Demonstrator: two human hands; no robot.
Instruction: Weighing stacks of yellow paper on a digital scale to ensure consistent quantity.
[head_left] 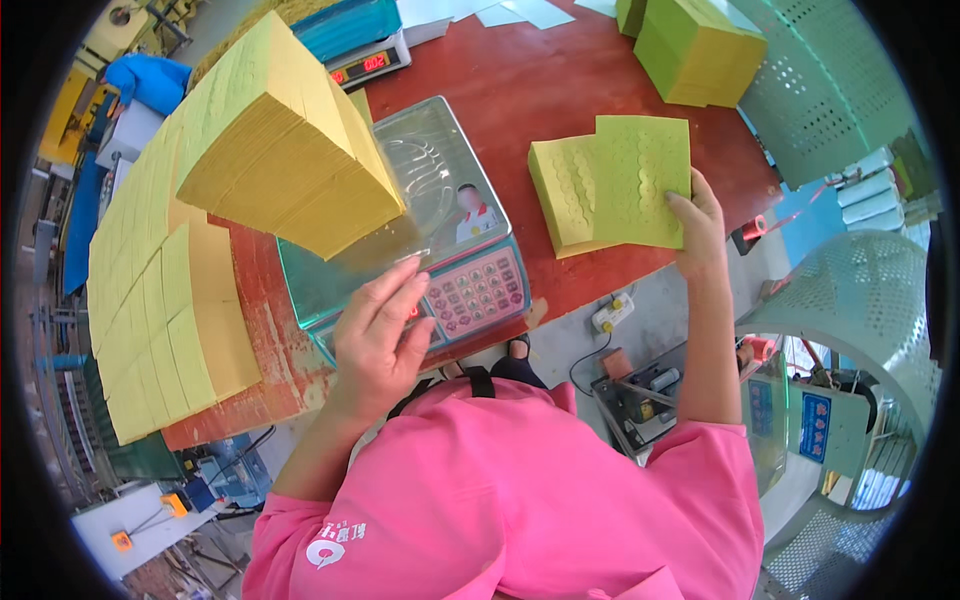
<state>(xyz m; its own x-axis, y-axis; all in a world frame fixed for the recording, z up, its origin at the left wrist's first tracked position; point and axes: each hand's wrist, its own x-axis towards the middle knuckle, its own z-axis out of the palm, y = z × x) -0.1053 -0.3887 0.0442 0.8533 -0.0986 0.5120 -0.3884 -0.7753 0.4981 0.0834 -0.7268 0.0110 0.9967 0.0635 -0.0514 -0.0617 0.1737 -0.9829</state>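
Observation:
On the red table sits a digital scale [470, 290] with a clear-covered tray and a keypad. A tall stack of yellow paper [290, 150] stands on its left part. My left hand [385, 330] is over the scale's front edge beside the keypad, fingers stretched out and nothing in them. The fingers hide part of the display. To the right, my right hand [698, 222] grips the right edge of some yellow-green embossed paper sheets [643, 180]. They overlap a lower pile of the same paper [565, 200]; whether they touch it I cannot tell.
Several rows of yellow paper stacks [160, 330] line the table's left side. Another paper block [695, 55] stands at the far right. A second scale [370, 62] with a blue tray is at the back. Perforated metal guards [850, 300] rise on the right. A person in blue [150, 82] is far left.

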